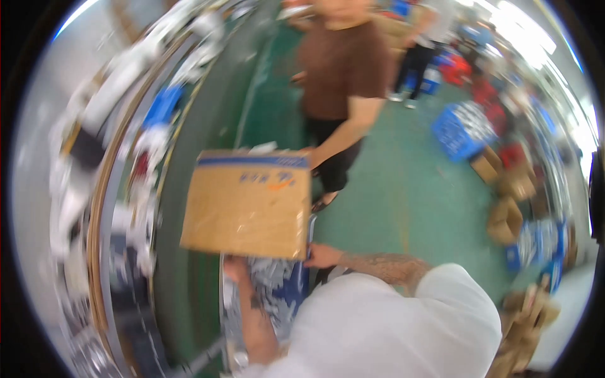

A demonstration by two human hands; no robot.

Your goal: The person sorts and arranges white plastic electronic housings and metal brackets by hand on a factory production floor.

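A brown cardboard box (249, 208) with a blue band along its far edge is held up in front of me. My left hand (236, 268) grips it from beneath its near edge, the fingertips hidden by the box. At the near right corner, my right hand (324, 256) is closed on it. A co-worker's hand (312, 157) touches the far right corner. Below the box, partly covered by it, sits a blue crate (300, 286) filled with small grey-white pieces (270, 280).
The co-worker in a brown shirt (343, 69) stands just beyond the box. A long dark green surface (195, 157) runs along the left. To the right are a loaded blue crate (450, 135) and open cardboard boxes (504, 220). Another person (419, 57) stands farther back.
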